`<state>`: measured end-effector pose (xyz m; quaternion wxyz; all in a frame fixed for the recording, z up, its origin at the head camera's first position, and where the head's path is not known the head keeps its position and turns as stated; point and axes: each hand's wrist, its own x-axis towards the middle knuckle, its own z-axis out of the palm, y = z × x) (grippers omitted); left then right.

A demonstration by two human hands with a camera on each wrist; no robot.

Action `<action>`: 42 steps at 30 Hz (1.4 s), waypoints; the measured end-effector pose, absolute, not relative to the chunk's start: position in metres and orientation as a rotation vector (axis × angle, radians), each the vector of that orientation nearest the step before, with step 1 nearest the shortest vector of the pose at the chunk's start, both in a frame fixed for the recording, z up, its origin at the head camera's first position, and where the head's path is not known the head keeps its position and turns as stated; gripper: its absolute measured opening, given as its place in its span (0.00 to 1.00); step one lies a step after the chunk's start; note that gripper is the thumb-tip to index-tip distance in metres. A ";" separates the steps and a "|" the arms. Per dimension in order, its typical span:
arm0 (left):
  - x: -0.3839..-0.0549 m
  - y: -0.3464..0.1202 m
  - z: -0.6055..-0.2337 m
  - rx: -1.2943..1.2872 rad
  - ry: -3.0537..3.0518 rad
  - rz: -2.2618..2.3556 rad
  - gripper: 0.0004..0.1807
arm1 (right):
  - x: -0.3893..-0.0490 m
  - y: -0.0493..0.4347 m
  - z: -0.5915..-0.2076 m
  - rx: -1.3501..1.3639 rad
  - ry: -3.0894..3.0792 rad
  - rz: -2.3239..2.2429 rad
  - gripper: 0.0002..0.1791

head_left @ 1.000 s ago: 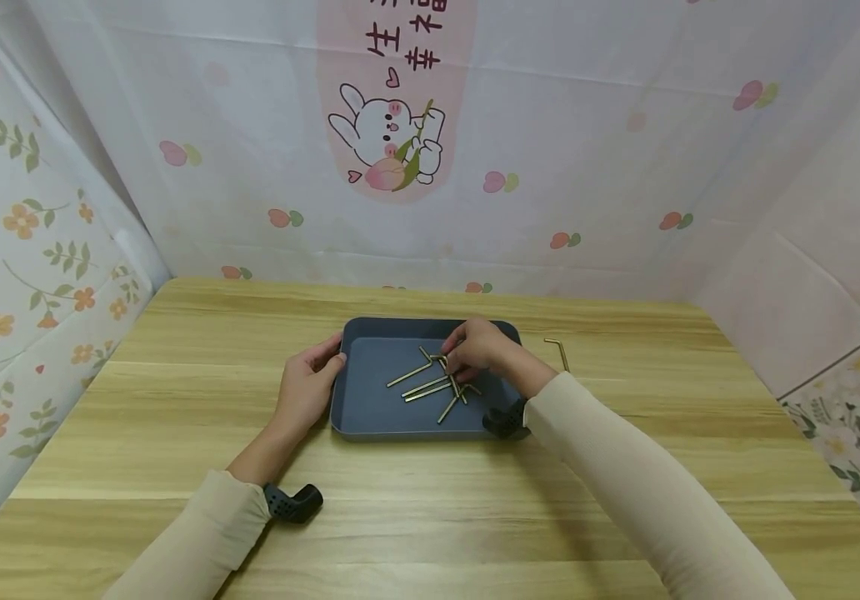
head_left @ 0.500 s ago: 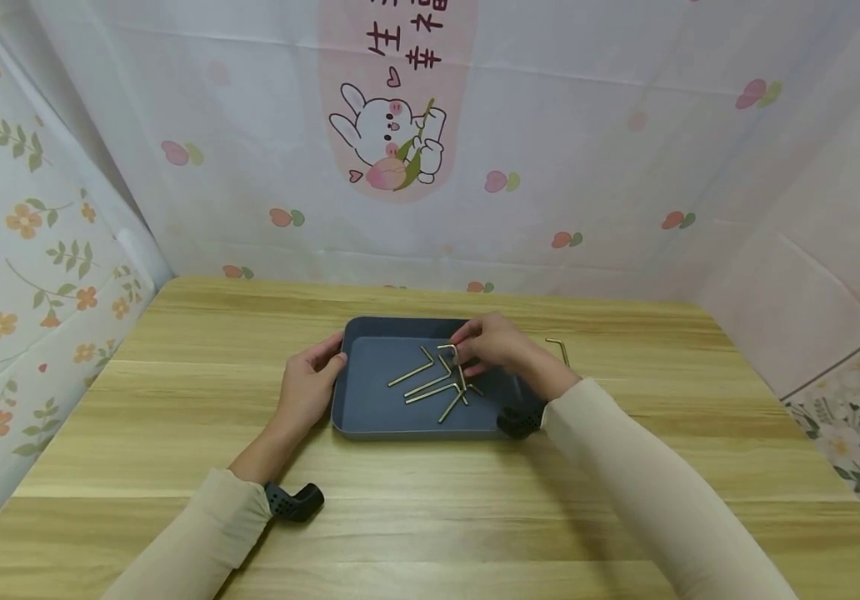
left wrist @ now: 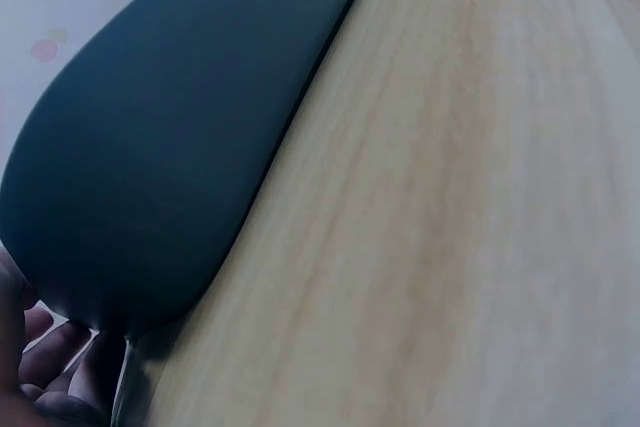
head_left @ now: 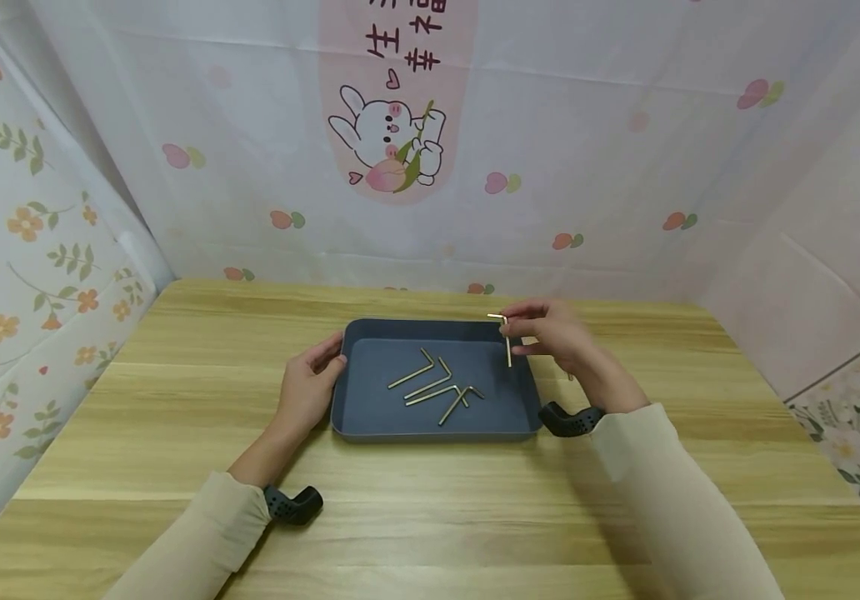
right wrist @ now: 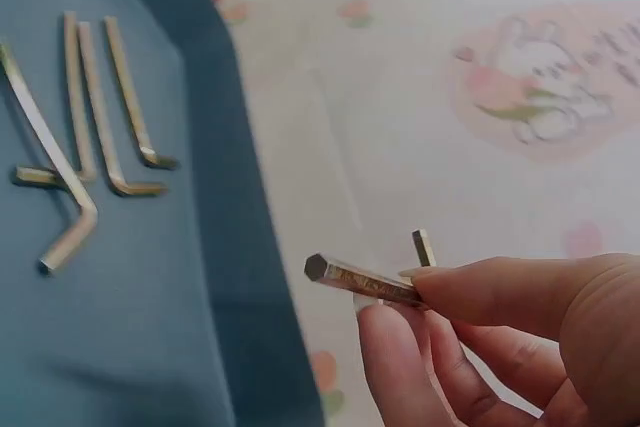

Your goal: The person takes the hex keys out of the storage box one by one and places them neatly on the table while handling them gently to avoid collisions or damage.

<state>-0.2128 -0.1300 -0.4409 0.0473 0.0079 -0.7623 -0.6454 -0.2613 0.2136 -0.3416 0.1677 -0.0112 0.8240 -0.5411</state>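
Observation:
A dark blue-grey rectangular tray (head_left: pixel 370 421) lies on the wooden table. My left hand (head_left: pixel 308 387) holds its left side, the thumb at the rim; in the left wrist view the fingers curl near the tray's corner (left wrist: pixel 150 147). Above the tray's right back corner, my right hand (head_left: pixel 561 337) pinches a brass-coloured L-shaped hex key (head_left: pixel 508 346) between thumb and fingers, its long arm pointing down. In the right wrist view the hex key's six-sided end (right wrist: pixel 318 268) shows plainly. Several similar hex keys (head_left: pixel 411 376) lie loose on the tray floor, some crossing.
Another hex key (head_left: pixel 570 377) lies on the table right of the tray, mostly hidden behind my right hand. A printed white cloth (head_left: pixel 595 150) hangs behind the table (head_left: pixel 415 517), with flowered cloths at both sides. Dark wrist mounts (head_left: pixel 295 505) sit on both wrists.
My right hand has lifted a hex key out of the pile and carried it right, to the tray's right back corner. The left hand and the tray have stayed put.

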 end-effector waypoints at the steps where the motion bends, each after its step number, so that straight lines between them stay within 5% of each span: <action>1: -0.213 -0.130 -0.441 0.022 -2.327 -1.968 0.24 | -0.261 0.218 -0.340 -0.027 2.350 -1.555 0.24; 16: -0.213 -0.130 -0.444 0.011 -2.344 -1.939 0.25 | -0.251 0.276 -0.346 0.082 2.358 -1.747 0.24; 42: -0.211 -0.131 -0.440 0.014 -2.382 -1.912 0.25 | -0.257 0.280 -0.380 0.195 2.895 -1.141 0.16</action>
